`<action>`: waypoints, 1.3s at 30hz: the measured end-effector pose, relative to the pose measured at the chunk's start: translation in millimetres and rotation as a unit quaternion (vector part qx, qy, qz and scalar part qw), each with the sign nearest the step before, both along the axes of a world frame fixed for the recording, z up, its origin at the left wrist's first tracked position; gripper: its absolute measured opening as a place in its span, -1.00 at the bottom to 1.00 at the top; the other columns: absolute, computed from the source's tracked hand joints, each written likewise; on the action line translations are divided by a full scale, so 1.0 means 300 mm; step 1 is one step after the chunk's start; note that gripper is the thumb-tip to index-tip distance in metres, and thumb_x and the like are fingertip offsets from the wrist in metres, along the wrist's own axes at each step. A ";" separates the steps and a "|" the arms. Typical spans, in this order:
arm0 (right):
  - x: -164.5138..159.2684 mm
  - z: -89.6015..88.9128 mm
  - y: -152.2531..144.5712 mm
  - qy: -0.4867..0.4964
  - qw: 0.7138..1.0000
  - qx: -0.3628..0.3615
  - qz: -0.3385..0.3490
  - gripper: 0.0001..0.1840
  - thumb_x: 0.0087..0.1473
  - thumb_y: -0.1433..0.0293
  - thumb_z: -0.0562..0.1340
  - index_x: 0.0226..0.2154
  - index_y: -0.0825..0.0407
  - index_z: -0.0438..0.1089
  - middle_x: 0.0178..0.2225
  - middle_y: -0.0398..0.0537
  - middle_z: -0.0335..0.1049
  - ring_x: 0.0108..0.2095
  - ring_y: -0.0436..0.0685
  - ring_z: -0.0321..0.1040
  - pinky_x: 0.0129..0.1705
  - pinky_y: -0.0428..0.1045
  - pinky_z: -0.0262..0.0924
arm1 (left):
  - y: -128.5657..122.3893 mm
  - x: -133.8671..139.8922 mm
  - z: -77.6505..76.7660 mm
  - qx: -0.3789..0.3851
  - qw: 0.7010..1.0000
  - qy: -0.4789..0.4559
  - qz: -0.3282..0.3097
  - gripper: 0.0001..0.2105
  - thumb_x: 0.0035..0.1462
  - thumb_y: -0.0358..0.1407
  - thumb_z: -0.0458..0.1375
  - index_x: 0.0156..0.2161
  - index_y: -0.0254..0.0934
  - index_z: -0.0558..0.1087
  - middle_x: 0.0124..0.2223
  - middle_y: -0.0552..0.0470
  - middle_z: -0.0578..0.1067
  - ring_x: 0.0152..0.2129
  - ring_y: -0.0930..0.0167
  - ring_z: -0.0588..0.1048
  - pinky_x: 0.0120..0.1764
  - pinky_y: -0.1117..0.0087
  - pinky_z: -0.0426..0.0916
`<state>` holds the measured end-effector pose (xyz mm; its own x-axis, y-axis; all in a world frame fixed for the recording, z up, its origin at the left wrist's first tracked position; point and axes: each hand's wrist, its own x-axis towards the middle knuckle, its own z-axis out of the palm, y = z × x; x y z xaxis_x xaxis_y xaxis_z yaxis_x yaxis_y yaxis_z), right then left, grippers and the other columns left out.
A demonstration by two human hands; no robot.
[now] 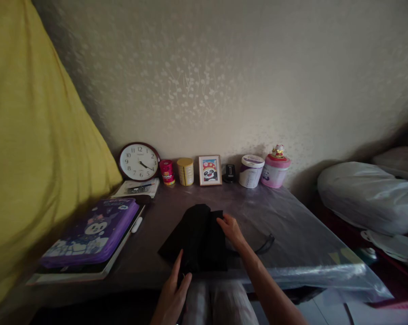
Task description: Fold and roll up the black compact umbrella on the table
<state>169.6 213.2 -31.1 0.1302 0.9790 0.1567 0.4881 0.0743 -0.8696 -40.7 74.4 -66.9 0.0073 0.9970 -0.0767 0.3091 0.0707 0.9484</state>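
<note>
A piece of black folded fabric [193, 234] lies in loose panels near the front edge of the table; its exact kind is not clear. My right hand [231, 229] is closed on the upper right edge of this fabric, fingertips bent over it. At the lower edge, my left hand [174, 289] has its index finger stretched along the fabric and its thumb apart, with a dark part between them. The other left fingers are hidden. A dark strap-like piece [266, 243] curves on the table beyond my right forearm.
A purple case [91, 232] lies on books at the left, beside a white pen-like object [136, 225]. Along the wall stand a clock [139, 161], a red can [167, 172], a yellow can [185, 171], a picture frame [210, 170] and tubs [251, 171]. White bags [369, 196] are at right.
</note>
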 end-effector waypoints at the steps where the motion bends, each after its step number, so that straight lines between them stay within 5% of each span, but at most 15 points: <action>1: -0.010 0.008 0.002 -0.001 1.000 0.004 0.004 -0.80 -0.05 0.31 0.16 -0.62 0.05 0.28 -0.65 -0.22 0.20 -0.58 -0.02 0.15 -0.56 -0.14 -0.03 | -0.001 -0.003 0.002 -0.002 1.000 -0.006 -0.006 -0.40 0.21 -0.15 -0.11 0.28 -0.37 -0.09 0.33 -0.14 0.00 0.26 0.34 -0.02 0.25 0.20 -0.03; 8: -0.091 0.057 0.039 -0.002 1.000 -0.003 0.024 -0.73 -0.03 0.34 0.18 -0.25 0.11 0.42 -0.51 -0.13 0.42 -0.47 0.05 0.33 -0.49 -0.13 0.12 | -0.008 -0.013 0.001 0.011 1.000 -0.021 -0.016 -0.41 0.20 -0.14 -0.09 0.27 -0.36 -0.05 0.32 -0.10 0.06 0.26 0.37 0.01 0.25 0.26 -0.03; 21: -0.212 0.048 0.085 0.009 0.999 -0.034 0.038 -0.69 -0.05 0.38 0.25 -0.18 0.11 0.40 -0.51 -0.12 0.44 -0.40 0.08 0.40 -0.42 -0.11 0.22 | -0.009 0.001 0.024 0.006 0.994 0.087 -0.065 -0.34 0.20 -0.21 -0.19 0.27 -0.61 -0.25 0.24 -0.40 0.17 0.17 0.26 0.22 0.19 0.14 0.07; 26: -0.235 0.029 0.103 0.037 0.996 -0.069 0.043 -0.59 -0.06 0.42 0.27 -0.09 0.11 0.34 -0.51 -0.14 0.44 -0.46 0.07 0.42 -0.49 -0.11 0.29 | -0.025 0.007 0.032 0.022 0.995 0.077 -0.065 -0.32 0.23 -0.21 -0.21 0.27 -0.46 -0.50 0.23 -0.35 0.21 0.10 0.30 0.33 0.12 0.23 0.20; 34: -0.255 0.051 0.094 0.103 0.983 -0.129 0.083 -0.56 0.01 0.46 0.22 -0.02 0.15 0.21 -0.49 -0.11 0.47 -0.62 0.01 0.41 -0.65 -0.15 0.29 | -0.039 0.015 0.002 0.055 0.991 0.121 0.014 -0.51 0.20 -0.16 -0.19 0.18 -0.35 0.00 0.11 -0.28 0.38 0.01 0.26 0.43 0.02 0.23 0.29; 39: -0.260 0.077 0.081 0.135 0.974 -0.153 0.103 -0.58 0.08 0.46 0.16 0.01 0.15 0.16 -0.50 -0.11 0.47 -0.63 0.00 0.42 -0.64 -0.16 0.27 | -0.036 0.013 0.013 0.103 0.984 0.140 -0.039 -0.50 0.21 -0.26 -0.20 0.24 -0.34 0.02 0.25 -0.20 0.21 0.16 0.30 0.25 0.13 0.24 0.18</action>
